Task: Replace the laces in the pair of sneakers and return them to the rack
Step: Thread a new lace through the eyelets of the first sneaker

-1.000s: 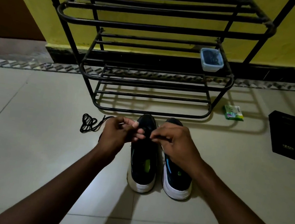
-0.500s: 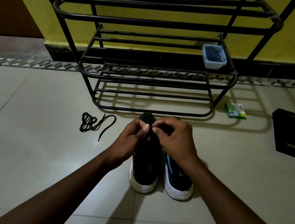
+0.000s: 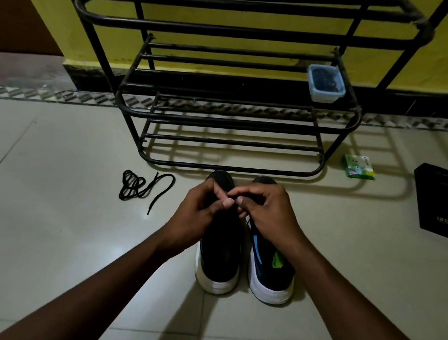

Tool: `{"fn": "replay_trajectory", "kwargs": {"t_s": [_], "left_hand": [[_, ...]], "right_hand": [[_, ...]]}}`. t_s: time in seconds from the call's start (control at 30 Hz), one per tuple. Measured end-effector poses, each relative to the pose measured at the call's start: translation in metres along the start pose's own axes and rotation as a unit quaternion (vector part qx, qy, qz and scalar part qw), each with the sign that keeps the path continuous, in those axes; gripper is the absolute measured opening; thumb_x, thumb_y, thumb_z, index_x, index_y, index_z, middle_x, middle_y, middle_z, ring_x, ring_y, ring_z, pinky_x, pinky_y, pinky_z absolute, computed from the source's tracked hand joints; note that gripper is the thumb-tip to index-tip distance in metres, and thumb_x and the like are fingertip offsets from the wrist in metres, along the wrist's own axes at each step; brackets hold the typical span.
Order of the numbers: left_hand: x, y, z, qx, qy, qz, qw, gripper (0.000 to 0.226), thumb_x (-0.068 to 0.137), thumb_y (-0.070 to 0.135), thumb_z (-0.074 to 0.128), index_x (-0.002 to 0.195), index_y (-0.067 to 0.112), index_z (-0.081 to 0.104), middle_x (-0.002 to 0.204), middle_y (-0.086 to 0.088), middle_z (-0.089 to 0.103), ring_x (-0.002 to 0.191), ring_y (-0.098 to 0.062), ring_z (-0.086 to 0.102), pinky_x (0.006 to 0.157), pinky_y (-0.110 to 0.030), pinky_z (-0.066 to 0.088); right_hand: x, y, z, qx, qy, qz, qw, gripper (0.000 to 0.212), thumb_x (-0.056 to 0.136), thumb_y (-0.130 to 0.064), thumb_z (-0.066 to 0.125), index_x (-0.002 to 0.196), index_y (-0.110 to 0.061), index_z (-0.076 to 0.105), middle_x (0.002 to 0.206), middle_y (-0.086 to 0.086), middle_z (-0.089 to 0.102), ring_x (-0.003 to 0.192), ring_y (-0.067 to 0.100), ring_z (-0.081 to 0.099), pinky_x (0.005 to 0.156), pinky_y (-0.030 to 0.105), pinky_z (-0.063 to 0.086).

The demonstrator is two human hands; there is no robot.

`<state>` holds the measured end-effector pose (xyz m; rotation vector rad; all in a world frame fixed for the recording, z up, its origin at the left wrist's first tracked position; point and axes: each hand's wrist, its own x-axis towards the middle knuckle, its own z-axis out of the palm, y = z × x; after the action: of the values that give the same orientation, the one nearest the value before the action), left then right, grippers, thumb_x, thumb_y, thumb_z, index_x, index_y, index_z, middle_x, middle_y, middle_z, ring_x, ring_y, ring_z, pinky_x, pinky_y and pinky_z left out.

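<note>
Meeting fingertip to fingertip, left hand (image 3: pixel 198 212) and right hand (image 3: pixel 265 214) hover over the left sneaker (image 3: pixel 218 262).
Fingers curl; their hold cannot be made out. It and the right sneaker (image 3: pixel 269 274) point toes-first at the shoe rack (image 3: pixel 228 167); a loose black lace (image 3: pixel 137 189) lies leftward, nearest the left hand.

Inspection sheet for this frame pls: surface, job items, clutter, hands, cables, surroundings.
Surface: pale tiled floor; patterned border strip along the wall.
Job's things: pair of dark sneakers with white soles, side by side on the floor before the black metal tube rack; loose black lace bunched on the floor to their left.
Clutter: clear plastic tub with dark contents on a rack shelf, right end; green packet and black flat box on the floor right of the rack.
Grippers: left hand and right hand, fingers curled, tips meeting over the sneaker nearer the lace; what they pinch is hidden.
Cables: nothing seen.
Surroundings: yellow wall, dark skirting.
</note>
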<state>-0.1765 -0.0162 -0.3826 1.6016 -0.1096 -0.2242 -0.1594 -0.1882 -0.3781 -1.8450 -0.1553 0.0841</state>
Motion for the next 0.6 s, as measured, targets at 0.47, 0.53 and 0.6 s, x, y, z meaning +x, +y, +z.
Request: {"fn": "replay_trajectory", "kwargs": {"t_s": [0.47, 0.53, 0.6], "left_hand": [[-0.004, 0.002, -0.008, 0.129, 0.086, 0.001, 0.988, 0.009, 0.08, 0.005, 0.083, 0.074, 0.006, 0.077, 0.078, -0.004, 0.077, 0.078, -0.02, 0.076, 0.074, -0.038, 0.062], [-0.004, 0.001, -0.01, 0.149, 0.083, 0.008, 0.985, 0.011, 0.079, 0.009, 0.084, 0.073, 0.014, 0.076, 0.077, -0.003, 0.077, 0.077, -0.021, 0.076, 0.071, -0.042, 0.062], [-0.005, 0.002, -0.009, 0.138, 0.086, 0.017, 0.987, 0.018, 0.082, 0.002, 0.08, 0.076, 0.018, 0.073, 0.078, 0.0, 0.076, 0.077, -0.017, 0.075, 0.067, -0.032, 0.06]], "right_hand": [[0.004, 0.006, -0.007, -0.01, -0.025, 0.02, 0.999, 0.014, 0.085, 0.0, 0.074, 0.098, -0.005, 0.079, 0.076, 0.006, 0.077, 0.064, 0.02, 0.073, 0.065, 0.025, 0.059], [0.004, 0.006, -0.006, -0.024, -0.02, 0.011, 0.999, 0.012, 0.085, -0.004, 0.076, 0.096, -0.008, 0.08, 0.076, 0.004, 0.077, 0.063, 0.018, 0.073, 0.065, 0.025, 0.059], [0.003, 0.005, -0.004, -0.05, -0.006, -0.005, 0.999, 0.011, 0.083, -0.009, 0.08, 0.094, -0.011, 0.081, 0.079, 0.0, 0.077, 0.066, 0.012, 0.073, 0.068, 0.026, 0.061]]}}
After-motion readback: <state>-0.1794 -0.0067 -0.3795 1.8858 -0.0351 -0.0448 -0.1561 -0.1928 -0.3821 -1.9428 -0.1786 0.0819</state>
